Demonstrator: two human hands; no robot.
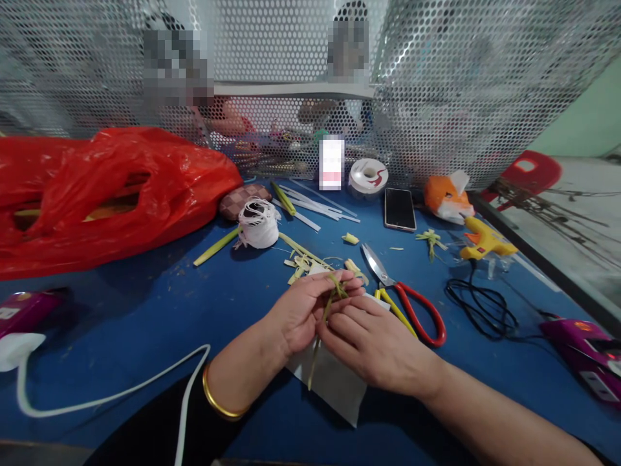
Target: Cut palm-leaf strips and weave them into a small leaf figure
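Close together over a white paper sheet (339,388), both my hands are around a small green woven leaf piece (337,289). My left hand (303,307) holds it between thumb and fingers, palm partly turned up. The bent fingers of my right hand (363,330) press on its lower side; their tips are partly hidden. A thin leaf strip hangs from the piece over the paper. Pale leaf scraps (301,266) lie just beyond my hands. Red-handled scissors (418,314) lie open to the right, beside a yellow-handled tool (398,312).
A big red plastic bag (107,200) fills the back left. White string (259,223), a ribbon spool (369,176), a phone (400,209) and a yellow glue gun (488,238) stand or lie farther back. A white cable (121,393) crosses the front left. People sit behind the perforated metal screen (286,39).
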